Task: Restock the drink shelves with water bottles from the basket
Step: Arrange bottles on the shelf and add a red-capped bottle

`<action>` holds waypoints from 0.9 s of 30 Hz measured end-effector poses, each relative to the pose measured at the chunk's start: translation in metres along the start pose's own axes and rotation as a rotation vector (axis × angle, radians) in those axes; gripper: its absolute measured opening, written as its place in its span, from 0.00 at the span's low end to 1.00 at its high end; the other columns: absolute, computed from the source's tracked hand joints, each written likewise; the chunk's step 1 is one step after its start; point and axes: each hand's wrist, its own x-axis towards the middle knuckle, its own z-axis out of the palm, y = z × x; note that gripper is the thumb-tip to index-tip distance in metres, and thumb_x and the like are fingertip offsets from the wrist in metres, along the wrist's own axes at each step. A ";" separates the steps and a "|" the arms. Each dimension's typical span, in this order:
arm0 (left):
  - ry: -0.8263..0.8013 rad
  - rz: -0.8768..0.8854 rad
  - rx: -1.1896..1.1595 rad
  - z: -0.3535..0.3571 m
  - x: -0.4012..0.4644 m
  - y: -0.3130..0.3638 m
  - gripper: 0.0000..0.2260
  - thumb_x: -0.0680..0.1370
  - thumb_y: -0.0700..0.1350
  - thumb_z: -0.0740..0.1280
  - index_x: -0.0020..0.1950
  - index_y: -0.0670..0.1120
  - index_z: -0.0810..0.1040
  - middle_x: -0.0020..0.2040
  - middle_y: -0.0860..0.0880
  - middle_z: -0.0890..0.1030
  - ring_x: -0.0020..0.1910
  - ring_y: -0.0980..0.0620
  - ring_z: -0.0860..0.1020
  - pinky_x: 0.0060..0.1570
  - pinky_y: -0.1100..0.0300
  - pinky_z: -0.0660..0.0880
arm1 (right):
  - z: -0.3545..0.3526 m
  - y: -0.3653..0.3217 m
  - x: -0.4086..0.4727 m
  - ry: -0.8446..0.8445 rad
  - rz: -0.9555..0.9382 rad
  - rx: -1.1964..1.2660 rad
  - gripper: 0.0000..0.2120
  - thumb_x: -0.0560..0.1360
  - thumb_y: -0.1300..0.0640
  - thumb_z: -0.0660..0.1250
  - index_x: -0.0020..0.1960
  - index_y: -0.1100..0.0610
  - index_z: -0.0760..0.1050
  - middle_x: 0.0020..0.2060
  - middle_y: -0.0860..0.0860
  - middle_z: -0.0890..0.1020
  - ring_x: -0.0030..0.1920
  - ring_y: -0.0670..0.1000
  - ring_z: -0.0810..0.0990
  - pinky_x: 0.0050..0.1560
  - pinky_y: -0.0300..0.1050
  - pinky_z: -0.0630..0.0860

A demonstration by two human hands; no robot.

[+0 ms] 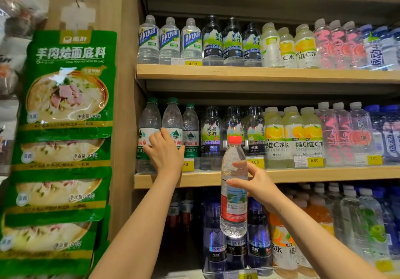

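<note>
My right hand point(254, 183) grips a clear water bottle point(234, 211) with a red cap and a red and blue label, upright in front of the middle shelf point(303, 174). My left hand point(163, 149) lies with spread fingers against green-capped water bottles point(173, 120) at the left end of that shelf, touching the first two of the three in the front row. The basket is out of view.
Soda water, yellow vitamin drinks and pink-labelled bottles fill the middle shelf to the right. The upper shelf point(259, 73) and the lower shelf hold more drinks. Green soup packets point(65, 96) hang on the wooden panel at left.
</note>
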 end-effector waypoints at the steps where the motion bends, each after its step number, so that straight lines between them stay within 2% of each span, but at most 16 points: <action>1: 0.003 -0.001 -0.001 -0.001 0.001 -0.001 0.33 0.73 0.60 0.66 0.68 0.41 0.61 0.62 0.41 0.72 0.58 0.44 0.69 0.56 0.48 0.66 | 0.000 0.000 0.000 -0.003 -0.004 0.010 0.17 0.67 0.58 0.75 0.50 0.43 0.73 0.48 0.44 0.82 0.48 0.45 0.80 0.44 0.41 0.77; 4: 0.023 0.003 -0.031 0.000 0.001 -0.005 0.28 0.72 0.59 0.67 0.63 0.42 0.65 0.61 0.41 0.72 0.58 0.43 0.69 0.57 0.47 0.66 | 0.001 0.000 0.000 -0.014 -0.013 0.031 0.17 0.67 0.59 0.74 0.49 0.43 0.73 0.47 0.42 0.81 0.48 0.44 0.80 0.43 0.40 0.76; 8: 0.020 -0.054 -0.182 0.007 0.001 -0.014 0.24 0.71 0.56 0.69 0.60 0.44 0.69 0.71 0.40 0.61 0.72 0.41 0.57 0.66 0.36 0.55 | 0.000 0.002 0.001 -0.018 -0.015 0.030 0.17 0.67 0.58 0.74 0.50 0.43 0.74 0.48 0.43 0.82 0.49 0.45 0.81 0.44 0.41 0.77; 10: -0.005 -0.060 -0.227 0.008 0.000 -0.017 0.23 0.72 0.56 0.69 0.59 0.43 0.70 0.73 0.40 0.58 0.73 0.41 0.54 0.67 0.35 0.56 | 0.000 0.003 0.002 -0.019 -0.016 0.034 0.17 0.67 0.59 0.74 0.50 0.43 0.74 0.48 0.43 0.82 0.48 0.45 0.81 0.44 0.41 0.77; 13: -0.007 -0.055 -0.271 0.006 -0.001 -0.019 0.25 0.72 0.57 0.69 0.61 0.43 0.70 0.73 0.41 0.59 0.73 0.41 0.56 0.66 0.35 0.61 | 0.000 0.002 0.002 -0.020 -0.024 0.044 0.16 0.67 0.60 0.74 0.49 0.43 0.74 0.46 0.42 0.82 0.47 0.44 0.81 0.42 0.40 0.76; 16: 0.068 0.024 -0.327 -0.003 -0.013 -0.017 0.31 0.71 0.57 0.69 0.68 0.43 0.65 0.73 0.41 0.62 0.72 0.43 0.58 0.68 0.40 0.58 | 0.001 0.002 -0.002 -0.020 -0.022 0.057 0.16 0.67 0.60 0.74 0.48 0.44 0.74 0.46 0.43 0.82 0.47 0.44 0.81 0.43 0.40 0.76; 18: 0.131 0.194 -0.549 -0.012 -0.045 -0.012 0.28 0.73 0.55 0.67 0.67 0.43 0.66 0.69 0.42 0.67 0.70 0.47 0.61 0.70 0.49 0.58 | 0.000 0.005 -0.006 -0.014 -0.001 0.060 0.15 0.68 0.61 0.74 0.49 0.46 0.75 0.46 0.44 0.82 0.47 0.45 0.81 0.42 0.39 0.77; 19: 0.106 0.261 -0.723 -0.017 -0.073 -0.010 0.25 0.73 0.54 0.66 0.66 0.43 0.68 0.67 0.44 0.70 0.67 0.50 0.64 0.69 0.55 0.60 | 0.000 0.007 -0.010 -0.007 0.008 0.058 0.15 0.68 0.60 0.74 0.51 0.47 0.76 0.47 0.44 0.83 0.47 0.46 0.81 0.41 0.39 0.77; 21: -0.093 0.283 -1.006 -0.026 -0.137 -0.005 0.22 0.72 0.55 0.66 0.63 0.48 0.70 0.61 0.51 0.73 0.62 0.57 0.69 0.63 0.66 0.66 | -0.001 0.014 -0.019 0.011 0.008 0.045 0.17 0.67 0.59 0.74 0.54 0.50 0.76 0.47 0.46 0.83 0.48 0.47 0.81 0.42 0.40 0.77; 23: -0.425 0.186 -1.113 -0.030 -0.191 -0.002 0.24 0.68 0.56 0.70 0.62 0.54 0.69 0.60 0.57 0.73 0.60 0.62 0.71 0.57 0.69 0.70 | -0.003 0.023 -0.031 0.013 0.015 0.057 0.17 0.68 0.60 0.74 0.54 0.51 0.77 0.48 0.47 0.83 0.48 0.47 0.82 0.42 0.41 0.78; 25: -0.822 0.083 -1.220 -0.025 -0.217 0.000 0.25 0.68 0.52 0.73 0.61 0.57 0.69 0.60 0.57 0.75 0.59 0.60 0.74 0.54 0.68 0.73 | -0.005 0.029 -0.044 -0.030 0.038 0.108 0.15 0.68 0.62 0.72 0.53 0.50 0.77 0.46 0.47 0.84 0.46 0.46 0.82 0.40 0.39 0.79; 27: -1.199 -0.010 -1.425 -0.023 -0.218 -0.003 0.24 0.67 0.49 0.73 0.61 0.53 0.72 0.58 0.52 0.80 0.58 0.55 0.77 0.54 0.64 0.75 | -0.007 0.036 -0.056 -0.080 0.069 0.172 0.16 0.67 0.61 0.73 0.52 0.50 0.77 0.45 0.47 0.84 0.45 0.47 0.83 0.41 0.39 0.80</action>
